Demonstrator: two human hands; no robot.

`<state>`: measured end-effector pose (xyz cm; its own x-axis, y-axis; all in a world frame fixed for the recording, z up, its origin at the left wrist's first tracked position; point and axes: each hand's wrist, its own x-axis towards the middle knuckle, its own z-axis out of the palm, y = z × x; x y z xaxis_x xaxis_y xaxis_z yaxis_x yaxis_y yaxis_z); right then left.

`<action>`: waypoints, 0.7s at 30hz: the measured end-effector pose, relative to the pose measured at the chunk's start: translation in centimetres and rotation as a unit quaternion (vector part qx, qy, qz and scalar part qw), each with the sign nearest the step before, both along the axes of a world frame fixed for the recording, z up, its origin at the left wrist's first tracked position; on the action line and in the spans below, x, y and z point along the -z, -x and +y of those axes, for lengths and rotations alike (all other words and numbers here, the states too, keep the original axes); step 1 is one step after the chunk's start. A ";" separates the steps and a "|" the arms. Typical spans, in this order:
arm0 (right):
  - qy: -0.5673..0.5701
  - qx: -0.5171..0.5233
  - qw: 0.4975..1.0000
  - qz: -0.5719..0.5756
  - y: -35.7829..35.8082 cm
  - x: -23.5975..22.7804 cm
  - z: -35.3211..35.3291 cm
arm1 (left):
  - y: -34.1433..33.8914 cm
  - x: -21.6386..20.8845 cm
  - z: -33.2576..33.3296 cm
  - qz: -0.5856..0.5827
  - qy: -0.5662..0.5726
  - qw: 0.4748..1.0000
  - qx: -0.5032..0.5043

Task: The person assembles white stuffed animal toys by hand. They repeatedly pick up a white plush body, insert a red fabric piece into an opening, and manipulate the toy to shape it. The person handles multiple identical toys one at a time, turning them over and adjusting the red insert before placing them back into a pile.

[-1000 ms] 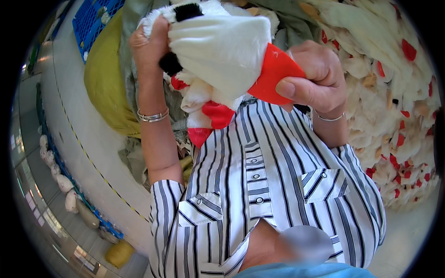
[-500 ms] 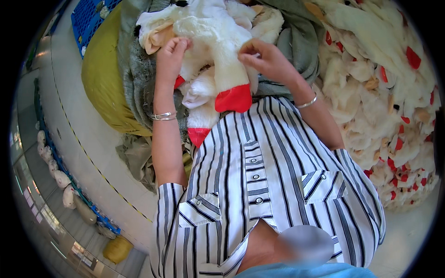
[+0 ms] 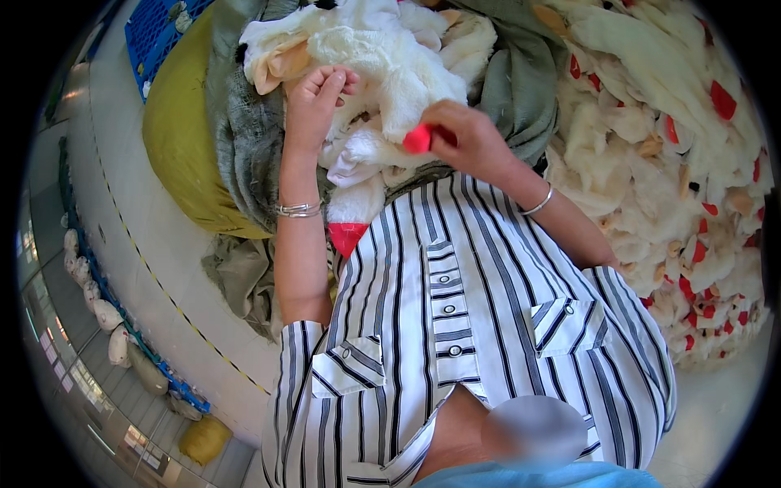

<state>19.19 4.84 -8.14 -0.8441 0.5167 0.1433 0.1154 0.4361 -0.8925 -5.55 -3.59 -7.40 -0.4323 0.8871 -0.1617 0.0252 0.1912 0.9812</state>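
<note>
A white plush toy skin [image 3: 366, 57] with a peach ear-like flap [image 3: 282, 67] lies in a heap before me. My right hand [image 3: 472, 140] pinches the red end [image 3: 417, 139] of one plush limb, which is bunched up at the fingertips. My left hand [image 3: 316, 102] is over the plush, thumb and fingers pressed together; whatever they may hold is too small or hidden to name. Below the hands hangs another white limb [image 3: 356, 199] with a red tip [image 3: 348, 236], resting against my striped shirt.
A large pile of cream plush pieces [image 3: 643, 154] with red and peach patches fills the right side. Grey-green sacking [image 3: 521, 89] surrounds the plush, with an olive-yellow sack [image 3: 181, 138] at left. A blue plastic crate [image 3: 150, 45] stands beyond it.
My right hand has come down slightly and taken hold of the red limb end, which hung loose before. My left hand has shifted a little to the right, fingers still together.
</note>
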 end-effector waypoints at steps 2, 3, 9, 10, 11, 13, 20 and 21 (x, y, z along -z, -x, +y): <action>0.064 0.056 0.995 0.058 0.5 -1.6 1.1 | -0.7 -1.5 -0.4 0.005 -0.019 0.999 0.043; 0.106 0.067 0.989 0.073 0.7 -2.2 1.7 | -1.7 -2.9 -0.5 -0.022 -0.060 0.996 0.069; 0.211 0.050 0.968 0.123 0.9 -5.9 3.3 | -6.6 -6.2 -0.2 -0.014 -0.116 0.983 0.139; 0.238 0.064 0.959 0.143 0.9 -6.6 3.5 | -6.8 -6.4 -0.1 -0.017 -0.117 0.986 0.117; 0.265 0.078 0.947 0.163 0.7 -7.1 3.6 | -6.9 -6.7 -0.1 -0.021 -0.118 0.988 0.096; 0.198 0.116 0.950 0.212 0.1 -7.5 4.1 | -7.0 -6.9 -0.1 -0.037 -0.125 0.989 0.072; -0.101 0.090 0.983 0.123 -0.4 -7.5 2.8 | -7.1 -6.7 0.2 -0.086 -0.155 0.984 0.034; -0.064 0.094 0.987 0.115 -0.7 -7.3 3.2 | -6.9 -6.6 0.2 -0.091 -0.165 0.982 0.032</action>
